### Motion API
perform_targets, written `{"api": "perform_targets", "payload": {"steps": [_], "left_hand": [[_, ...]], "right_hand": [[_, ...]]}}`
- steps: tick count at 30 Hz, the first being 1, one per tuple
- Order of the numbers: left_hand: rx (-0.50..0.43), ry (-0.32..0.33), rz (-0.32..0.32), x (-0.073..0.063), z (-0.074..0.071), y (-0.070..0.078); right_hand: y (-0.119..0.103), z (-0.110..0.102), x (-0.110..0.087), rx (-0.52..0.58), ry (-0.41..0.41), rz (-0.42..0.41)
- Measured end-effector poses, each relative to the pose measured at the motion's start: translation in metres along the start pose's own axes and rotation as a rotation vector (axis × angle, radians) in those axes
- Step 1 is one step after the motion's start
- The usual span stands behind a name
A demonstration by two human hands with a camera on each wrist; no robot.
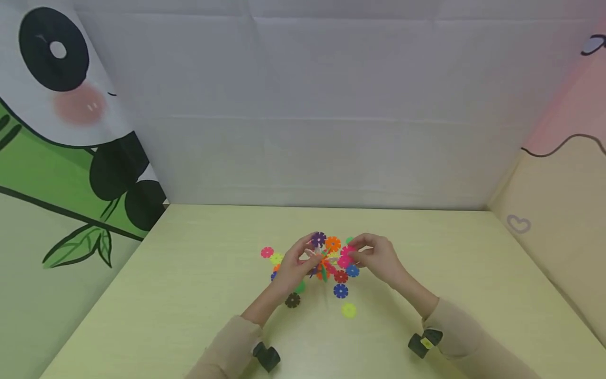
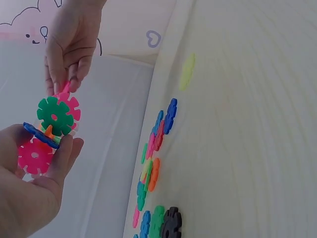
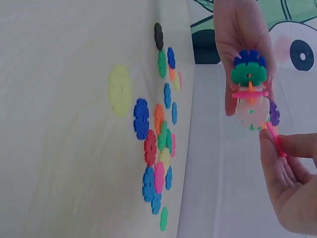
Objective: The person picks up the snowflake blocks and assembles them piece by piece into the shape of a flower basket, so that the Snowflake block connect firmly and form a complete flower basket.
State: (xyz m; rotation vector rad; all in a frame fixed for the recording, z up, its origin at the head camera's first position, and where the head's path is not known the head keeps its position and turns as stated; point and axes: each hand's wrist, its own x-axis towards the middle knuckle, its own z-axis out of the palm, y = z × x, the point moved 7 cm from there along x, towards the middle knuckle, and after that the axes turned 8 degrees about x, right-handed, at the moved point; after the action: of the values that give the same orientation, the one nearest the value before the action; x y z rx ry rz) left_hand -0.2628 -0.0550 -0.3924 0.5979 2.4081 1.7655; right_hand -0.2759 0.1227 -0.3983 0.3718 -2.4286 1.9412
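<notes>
My left hand (image 1: 294, 265) grips a cluster of interlocking plastic snowflake discs, raised above the table. In the left wrist view, a green disc (image 2: 55, 116), a blue disc (image 2: 41, 135) and a pink disc (image 2: 34, 156) of that cluster show between thumb and fingers. A pale pink disc (image 3: 251, 113) and a purple one (image 3: 274, 113) show on its other side in the right wrist view. Between thumb and fingertips, my right hand (image 1: 379, 256) pinches a bright pink disc (image 3: 275, 140), seen edge-on right at the cluster's edge.
Loose discs lie scattered on the pale table (image 1: 189, 295) below the hands. Among them are a black disc (image 1: 292, 300), a dark blue disc (image 1: 341, 290) and a yellow disc (image 1: 349, 310) nearest the front. A whitish wall panel (image 1: 303, 158) stands behind the table.
</notes>
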Motion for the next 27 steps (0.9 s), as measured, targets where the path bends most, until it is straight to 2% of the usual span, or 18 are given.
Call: {"api": "perform_targets", "payload": {"steps": [7,10,15,18,23,27], "left_hand": [[0.008,0.001,-0.002,0.003,0.003,0.002],[0.016,0.002,0.019,0.004,0.004,0.002],[-0.052,-0.009,0.014,0.011,0.007,-0.012],[-0.096,0.023,0.011,0.015,0.008,-0.019],[-0.116,0.109,0.073,0.015,0.009,-0.015],[-0.114,0.136,0.058,0.015,0.01,-0.016]], "right_hand": [[-0.007,0.005,-0.005,0.008,0.072,0.002],[-0.006,0.006,-0.003,-0.013,0.068,0.009],[-0.006,0.007,0.002,-0.053,0.054,0.002],[-0.009,0.006,0.002,-0.047,0.099,-0.011],[-0.014,0.008,0.0,-0.024,0.176,-0.058],[-0.014,0.009,-0.001,-0.037,0.198,-0.087]]}}
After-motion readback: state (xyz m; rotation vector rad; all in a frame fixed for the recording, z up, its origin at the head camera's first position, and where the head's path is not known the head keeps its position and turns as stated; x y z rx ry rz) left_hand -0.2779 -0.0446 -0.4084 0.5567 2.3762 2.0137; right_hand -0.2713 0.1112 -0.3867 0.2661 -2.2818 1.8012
